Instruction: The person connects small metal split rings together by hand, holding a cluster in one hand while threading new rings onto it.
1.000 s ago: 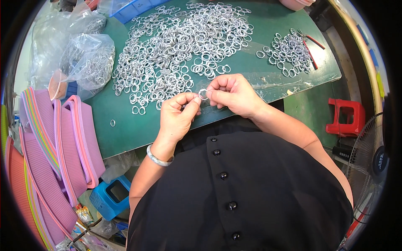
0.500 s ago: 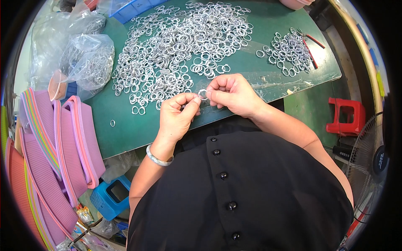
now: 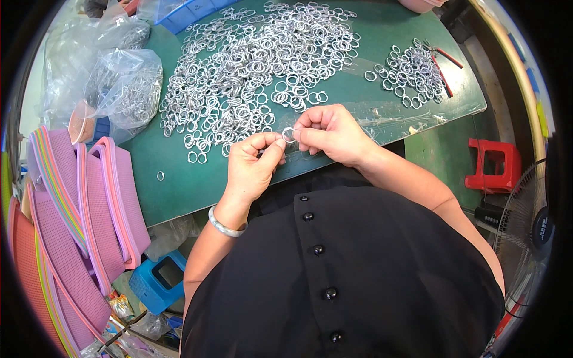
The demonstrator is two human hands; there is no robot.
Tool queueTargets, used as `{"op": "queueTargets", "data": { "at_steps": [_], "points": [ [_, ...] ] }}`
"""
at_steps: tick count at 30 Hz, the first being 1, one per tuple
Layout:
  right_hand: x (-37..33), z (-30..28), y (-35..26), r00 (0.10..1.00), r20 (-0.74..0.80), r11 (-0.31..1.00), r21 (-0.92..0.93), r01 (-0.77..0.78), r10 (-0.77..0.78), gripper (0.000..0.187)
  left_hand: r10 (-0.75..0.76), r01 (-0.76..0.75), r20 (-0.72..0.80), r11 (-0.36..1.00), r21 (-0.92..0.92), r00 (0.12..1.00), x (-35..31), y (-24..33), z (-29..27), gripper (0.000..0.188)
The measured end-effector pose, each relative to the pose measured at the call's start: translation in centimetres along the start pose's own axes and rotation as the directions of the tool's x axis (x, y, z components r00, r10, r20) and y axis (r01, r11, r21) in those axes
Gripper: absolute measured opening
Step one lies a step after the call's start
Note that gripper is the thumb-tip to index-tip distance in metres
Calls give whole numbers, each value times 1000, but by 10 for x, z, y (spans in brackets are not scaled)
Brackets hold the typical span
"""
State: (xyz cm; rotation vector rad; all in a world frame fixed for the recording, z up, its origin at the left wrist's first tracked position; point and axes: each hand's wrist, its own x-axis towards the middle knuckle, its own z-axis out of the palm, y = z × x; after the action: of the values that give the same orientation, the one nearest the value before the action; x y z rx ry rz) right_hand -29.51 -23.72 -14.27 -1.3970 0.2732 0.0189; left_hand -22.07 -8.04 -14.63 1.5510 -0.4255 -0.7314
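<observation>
Between my two hands, over the near edge of the green table (image 3: 197,188), a small silvery metal ring (image 3: 288,135) is pinched from both sides. My left hand (image 3: 255,160) grips its left side with thumb and forefinger, a pale bangle round the wrist. My right hand (image 3: 332,135) has thumb and fingers closed on the ring's right side. Just beyond the hands lies a big heap of similar rings (image 3: 256,65). A smaller pile of rings (image 3: 412,76) is at the right, and a single ring (image 3: 160,176) lies apart at the left.
Red-handled pliers (image 3: 443,74) lie beside the smaller pile. Clear plastic bags (image 3: 128,83) of rings and a blue crate (image 3: 191,15) stand at the far left. Purple baskets (image 3: 107,203) are stacked at left. A blue stool (image 3: 158,283), a red stool (image 3: 494,167) and a fan (image 3: 519,221) flank me.
</observation>
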Motion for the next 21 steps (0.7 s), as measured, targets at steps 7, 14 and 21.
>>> {"op": "queueTargets", "data": {
  "at_steps": [7,14,21],
  "points": [
    [2,-1,0,999,19,996,69,-47,46,10,-48,48,24,999,-21,999,3,-2,-2,10],
    [2,-2,-1,997,26,993,96,-73,70,10,-68,70,37,996,-49,997,5,-1,-2,10],
    [3,-2,-2,995,13,990,102,-96,95,10,-40,41,30,999,-8,999,5,0,-1,9]
  ]
}}
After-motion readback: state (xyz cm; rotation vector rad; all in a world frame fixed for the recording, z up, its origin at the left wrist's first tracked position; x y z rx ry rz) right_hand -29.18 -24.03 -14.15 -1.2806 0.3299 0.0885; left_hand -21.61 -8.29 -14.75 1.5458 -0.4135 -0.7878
